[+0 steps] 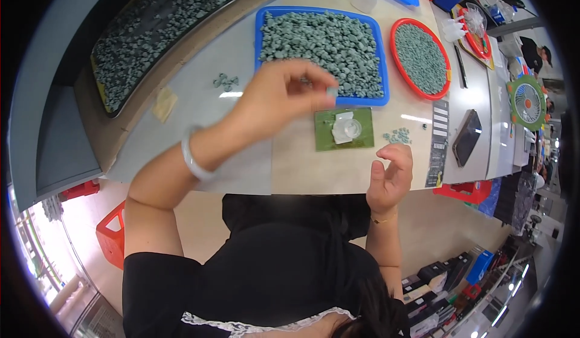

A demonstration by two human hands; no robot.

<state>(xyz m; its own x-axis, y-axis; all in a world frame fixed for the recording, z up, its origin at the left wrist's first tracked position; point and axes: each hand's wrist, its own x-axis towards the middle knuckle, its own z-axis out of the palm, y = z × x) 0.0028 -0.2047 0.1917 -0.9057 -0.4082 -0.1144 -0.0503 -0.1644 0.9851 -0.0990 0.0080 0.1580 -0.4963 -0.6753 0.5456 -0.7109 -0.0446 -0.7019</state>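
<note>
**Small green stone (331, 91) held in a pinch**

The left hand (269, 100) pinches the blurred stone between thumb and fingers at 12 o'clock from the green mat (325, 144). The right hand's (391, 180) fingers curl, thumb apart, toward 4 o'clock. The stone looks hard and is probably light, perhaps slick, best gripped across opposite sides. Lumpy, grey-green pebbles (320, 33) fill the blue plastic tray (365, 101) at 12 o'clock; finer chips (421, 60) fill the round red tray (394, 54) toward 1 o'clock.
</note>
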